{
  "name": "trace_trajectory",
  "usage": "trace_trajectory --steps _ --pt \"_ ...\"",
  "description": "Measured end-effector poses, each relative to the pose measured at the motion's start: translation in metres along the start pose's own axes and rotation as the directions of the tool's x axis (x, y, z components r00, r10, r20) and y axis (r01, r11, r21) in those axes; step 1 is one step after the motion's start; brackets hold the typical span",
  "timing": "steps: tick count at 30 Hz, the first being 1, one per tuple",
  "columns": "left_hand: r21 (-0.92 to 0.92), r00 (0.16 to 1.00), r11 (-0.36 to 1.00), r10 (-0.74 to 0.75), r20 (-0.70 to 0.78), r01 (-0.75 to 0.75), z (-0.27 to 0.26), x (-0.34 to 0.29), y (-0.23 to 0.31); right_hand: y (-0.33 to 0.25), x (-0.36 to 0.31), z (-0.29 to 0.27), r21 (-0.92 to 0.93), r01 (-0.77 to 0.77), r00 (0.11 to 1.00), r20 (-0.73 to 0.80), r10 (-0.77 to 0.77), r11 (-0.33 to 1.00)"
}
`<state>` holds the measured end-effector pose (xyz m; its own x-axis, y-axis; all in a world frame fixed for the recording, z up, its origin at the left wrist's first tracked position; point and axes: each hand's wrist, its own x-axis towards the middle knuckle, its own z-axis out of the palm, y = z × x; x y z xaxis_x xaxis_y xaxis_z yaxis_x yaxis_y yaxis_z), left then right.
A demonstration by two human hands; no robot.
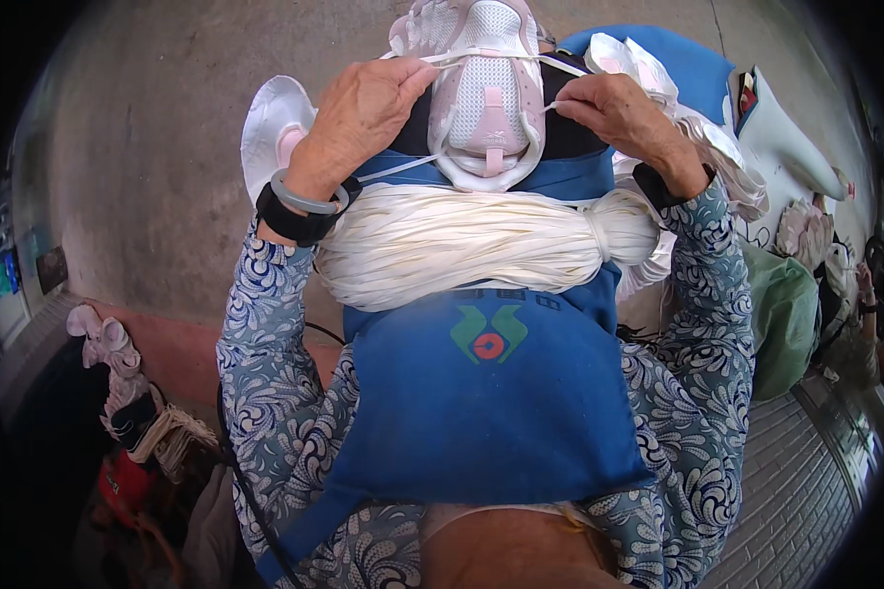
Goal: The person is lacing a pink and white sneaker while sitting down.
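A pink and white sneaker upper (494, 137) lies on my lap, its padded heel end toward me. A flat white shoelace (483, 53) runs across its lacing area. My left hand (363, 116) is closed, pinching the lace just left of the tongue. On the other side, my right hand (624, 120) pinches a thin end of lace by the upper's right edge, and another stretch of lace reaches over toward its knuckles. A loose length trails below my left hand. Across my blue apron (491, 393) rests a thick bundle of white laces (462, 240), tied near its right end.
More white and pink uppers (722, 157) are piled at my right, and one upper (273, 123) sits beyond my left wrist. A green bag (784, 314) stands at the right. Lower left, a person in red (126, 481) is near other uppers (113, 344).
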<state>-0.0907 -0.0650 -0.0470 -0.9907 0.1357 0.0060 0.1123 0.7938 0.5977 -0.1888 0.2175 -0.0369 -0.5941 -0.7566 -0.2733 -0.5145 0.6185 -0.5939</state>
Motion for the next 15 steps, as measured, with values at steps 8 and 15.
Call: trace_trajectory --steps 8,15 --pt "0.057 0.994 0.992 -0.109 -0.019 0.109 0.008 0.016 0.004 -0.009 0.015 0.005 0.044 0.038 0.947 -0.321 -0.022 0.998" --pt "-0.012 0.972 0.972 -0.234 0.016 0.234 0.006 0.027 0.004 -0.016 0.028 0.007 0.113 0.062 0.941 -0.339 -0.02 0.992"
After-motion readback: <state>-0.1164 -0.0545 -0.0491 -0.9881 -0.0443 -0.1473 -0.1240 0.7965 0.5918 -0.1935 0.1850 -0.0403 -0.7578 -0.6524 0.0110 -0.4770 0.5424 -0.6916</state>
